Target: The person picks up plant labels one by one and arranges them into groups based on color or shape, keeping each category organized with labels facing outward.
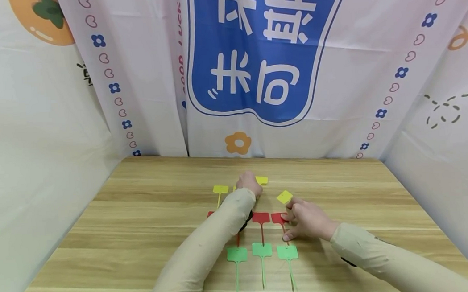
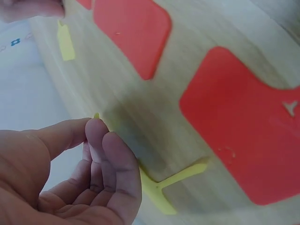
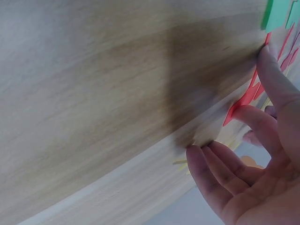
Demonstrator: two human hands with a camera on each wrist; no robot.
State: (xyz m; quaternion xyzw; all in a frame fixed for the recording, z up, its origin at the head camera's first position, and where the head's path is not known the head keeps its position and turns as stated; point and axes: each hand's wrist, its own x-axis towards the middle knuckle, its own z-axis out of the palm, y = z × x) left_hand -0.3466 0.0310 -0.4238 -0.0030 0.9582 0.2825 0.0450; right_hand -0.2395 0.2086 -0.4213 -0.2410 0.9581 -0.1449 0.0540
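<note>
My left hand [image 1: 250, 184] is at the far part of the table. In the left wrist view its thumb and fingertip pinch a yellow tag tie, of which a small tip [image 2: 96, 115] shows. Another yellow tag tie [image 2: 161, 197] lies under those fingers. My right hand [image 1: 308, 219] spreads its fingers at the right-hand red tag tie [image 1: 278, 218]. In the right wrist view the index finger [image 3: 258, 117] touches its flat head and the thumb reaches its stem. A tilted yellow tag tie [image 1: 284, 196] lies just beyond that hand.
Green tag ties [image 1: 262, 250] line the near side, stems toward me. A red tag tie [image 1: 261, 217] lies in the middle row; my left sleeve partly covers others. One yellow tag tie [image 1: 220, 189] lies left of the left hand. Printed cloth [image 1: 149, 79] encloses the wooden table [image 1: 103, 243].
</note>
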